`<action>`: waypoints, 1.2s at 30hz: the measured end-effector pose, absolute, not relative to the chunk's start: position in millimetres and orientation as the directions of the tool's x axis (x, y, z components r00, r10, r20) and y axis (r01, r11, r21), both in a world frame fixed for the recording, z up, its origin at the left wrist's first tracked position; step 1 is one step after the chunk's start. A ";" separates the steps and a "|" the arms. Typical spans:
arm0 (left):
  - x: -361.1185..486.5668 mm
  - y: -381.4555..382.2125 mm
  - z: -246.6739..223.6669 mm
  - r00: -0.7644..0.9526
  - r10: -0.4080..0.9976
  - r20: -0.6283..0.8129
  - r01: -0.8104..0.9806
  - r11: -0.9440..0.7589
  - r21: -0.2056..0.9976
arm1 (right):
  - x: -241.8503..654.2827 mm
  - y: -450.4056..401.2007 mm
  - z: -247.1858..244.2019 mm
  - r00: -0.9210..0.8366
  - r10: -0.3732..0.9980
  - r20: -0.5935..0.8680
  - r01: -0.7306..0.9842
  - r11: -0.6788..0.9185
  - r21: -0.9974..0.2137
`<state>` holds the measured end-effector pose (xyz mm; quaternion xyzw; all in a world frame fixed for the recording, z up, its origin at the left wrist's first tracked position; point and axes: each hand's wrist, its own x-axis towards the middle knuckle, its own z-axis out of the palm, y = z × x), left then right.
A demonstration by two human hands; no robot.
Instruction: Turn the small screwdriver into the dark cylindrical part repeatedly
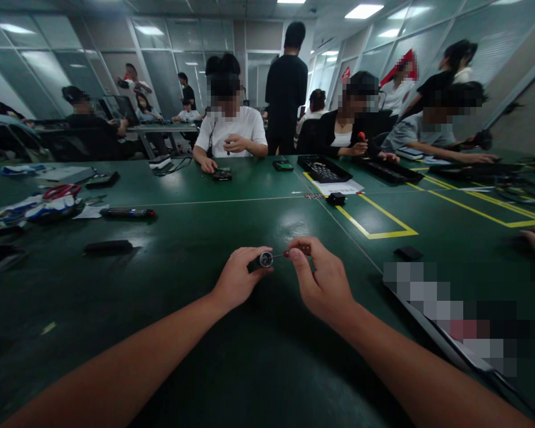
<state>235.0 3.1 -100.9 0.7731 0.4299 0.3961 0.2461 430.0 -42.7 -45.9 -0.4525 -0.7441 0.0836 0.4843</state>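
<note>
Just above the green table (249,223), my left hand (243,276) is closed round a small dark cylindrical part (266,259), its round silvery end turned toward the camera. My right hand (321,270) pinches a small screwdriver (287,254) with a red collar. The thin metal shaft points left, and its tip is at or near the right side of the cylinder's end; exact contact is too small to tell. The rest of the screwdriver's handle is partly hidden by my fingers.
Left on the table are a dark pen-like tool (128,213), a black block (109,246) and bundled cables (49,205). A small black box (336,198) stands near yellow tape; a black piece (409,253) lies right. People work across the table, near black trays (324,169).
</note>
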 end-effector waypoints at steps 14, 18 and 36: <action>233.6 6.3 -91.1 0.329 0.826 0.458 0.553 -0.562 0.615 | 437.5 -11.0 -54.7 0.267 0.918 0.293 0.020 0.299 -0.954; 234.7 4.1 -93.0 0.331 0.832 0.444 0.550 -0.553 0.626 | 431.2 -24.2 -53.1 0.196 0.849 0.491 0.284 0.430 -0.857; 234.8 3.2 -94.9 0.391 0.791 0.470 0.520 -0.611 0.597 | 435.2 -33.5 -49.8 0.019 0.830 0.557 0.432 0.496 -0.754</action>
